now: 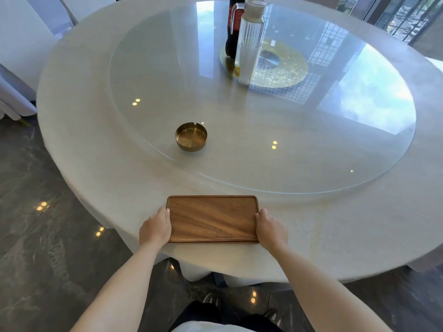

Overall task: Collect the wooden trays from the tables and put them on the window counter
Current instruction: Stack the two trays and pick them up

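Note:
A rectangular wooden tray [212, 218] with a low rim lies empty near the front edge of a round table [91, 130] covered in a pale cloth. My left hand [155, 228] grips the tray's left short end, thumb on top of the rim. My right hand [271, 230] grips the right short end the same way. Whether the tray rests on the cloth or is slightly lifted cannot be told.
A glass turntable [311, 140] covers the table's middle. On it stand a brass ashtray [191, 136], a clear ribbed bottle [249, 41] and a dark bottle [233, 22]. White-covered chairs [16, 75] stand at the left. Windows [407, 15] are at the far right. The floor is dark polished stone.

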`<state>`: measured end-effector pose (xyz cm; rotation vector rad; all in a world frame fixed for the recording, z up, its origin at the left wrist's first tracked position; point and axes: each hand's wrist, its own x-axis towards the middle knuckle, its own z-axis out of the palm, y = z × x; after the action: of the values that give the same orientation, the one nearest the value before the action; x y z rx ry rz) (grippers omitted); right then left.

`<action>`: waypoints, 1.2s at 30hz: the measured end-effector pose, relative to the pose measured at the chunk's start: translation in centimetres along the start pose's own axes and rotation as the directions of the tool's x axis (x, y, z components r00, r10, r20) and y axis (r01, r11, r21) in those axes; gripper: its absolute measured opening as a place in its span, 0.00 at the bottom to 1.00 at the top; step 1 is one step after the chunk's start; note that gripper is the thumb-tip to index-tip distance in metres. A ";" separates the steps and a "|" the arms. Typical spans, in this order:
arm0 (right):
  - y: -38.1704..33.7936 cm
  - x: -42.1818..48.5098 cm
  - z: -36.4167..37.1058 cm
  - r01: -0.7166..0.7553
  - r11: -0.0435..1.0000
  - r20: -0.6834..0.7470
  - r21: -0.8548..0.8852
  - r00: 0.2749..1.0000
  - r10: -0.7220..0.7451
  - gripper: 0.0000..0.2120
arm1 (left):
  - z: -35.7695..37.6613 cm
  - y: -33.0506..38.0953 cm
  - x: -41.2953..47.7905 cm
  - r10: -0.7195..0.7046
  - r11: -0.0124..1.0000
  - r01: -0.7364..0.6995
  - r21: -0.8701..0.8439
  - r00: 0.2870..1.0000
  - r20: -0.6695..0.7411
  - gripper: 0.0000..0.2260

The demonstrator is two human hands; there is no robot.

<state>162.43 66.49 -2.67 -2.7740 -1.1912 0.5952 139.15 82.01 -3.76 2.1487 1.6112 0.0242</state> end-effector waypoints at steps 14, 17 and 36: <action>-1.3 -0.2 -0.8 -0.381 0.738 0.193 0.557 0.924 0.331 0.23 | -0.6 -0.7 1.7 -0.119 0.985 0.147 -0.085 0.954 0.273 0.27; -1.1 0.2 -0.6 -0.401 0.681 0.258 0.613 0.916 0.307 0.22 | -0.9 -0.6 1.7 -0.114 0.973 0.171 -0.153 0.940 0.321 0.26; 5.9 -1.9 -2.9 -0.374 0.422 0.273 0.826 0.920 0.282 0.15 | -0.4 7.5 1.2 0.050 0.946 0.045 -0.321 0.958 0.282 0.23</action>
<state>166.38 61.30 -0.64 -2.0244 -0.1375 1.0124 146.26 81.59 -1.01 1.8079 1.3333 -0.0196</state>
